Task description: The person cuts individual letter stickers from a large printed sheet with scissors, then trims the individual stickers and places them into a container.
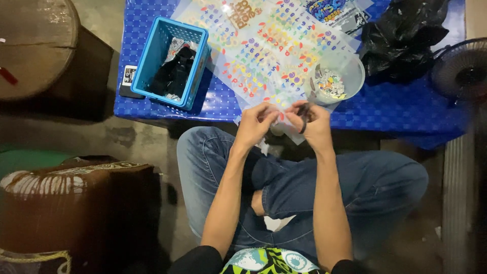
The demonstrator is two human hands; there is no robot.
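- Nearest the camera: crossed legs in blue denim jeans (355, 187), with both bare forearms reaching forward over them toward the near edge of the low table covered in blue patterned cloth (406, 109).
- Left hand (255, 124): fingers curled and pressed together, pinching the near edge of a small clear plastic sticker sheet with coloured shapes (278, 115).
- Right hand (312, 122): fingers closed around a dark-handled pair of scissors (304, 112), just beside the same sheet; the blades are hard to make out.
- The sheet lies between the two hands, over the table's near edge; most of it is hidden by the fingers.
- Beyond the hands: a fan of large clear sheets printed with coloured letters and numbers (264, 50), touching a translucent round plastic bowl of small cut pieces (335, 78).
- Table's left edge: a blue plastic lattice basket (152, 56) holding dark items, indistinct.
- Far right: a crumpled black plastic bag (401, 38) and a round fan grille (464, 68), cut off by the frame.
- Open floor lies left of the knees.
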